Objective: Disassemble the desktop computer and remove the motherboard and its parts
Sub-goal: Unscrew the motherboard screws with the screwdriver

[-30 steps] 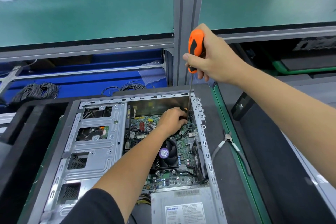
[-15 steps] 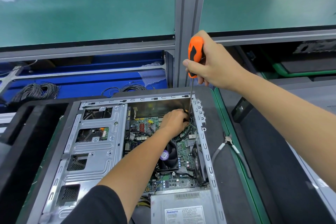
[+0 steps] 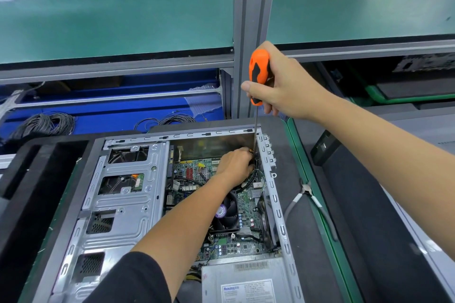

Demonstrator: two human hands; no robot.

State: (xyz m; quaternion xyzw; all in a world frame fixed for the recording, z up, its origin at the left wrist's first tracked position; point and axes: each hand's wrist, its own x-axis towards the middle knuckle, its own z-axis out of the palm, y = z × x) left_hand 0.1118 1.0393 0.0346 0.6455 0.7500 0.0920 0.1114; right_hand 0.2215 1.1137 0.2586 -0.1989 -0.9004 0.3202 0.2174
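I see right hand [image 3: 283,83] raised, fingers wrapped round a handle, thumb along it. Left hand [image 3: 234,167] low, arm extended forward, fingers curled, grip unclear.

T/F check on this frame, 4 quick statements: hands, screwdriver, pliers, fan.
1. The right hand grips an orange screwdriver. True.
2. The left hand rests outside the case. False: it reaches inside, over the motherboard, at the far right corner.
3. Pliers lie on the mat right of the case. True.
4. The CPU fan has been lifted out. False: it sits on the board.
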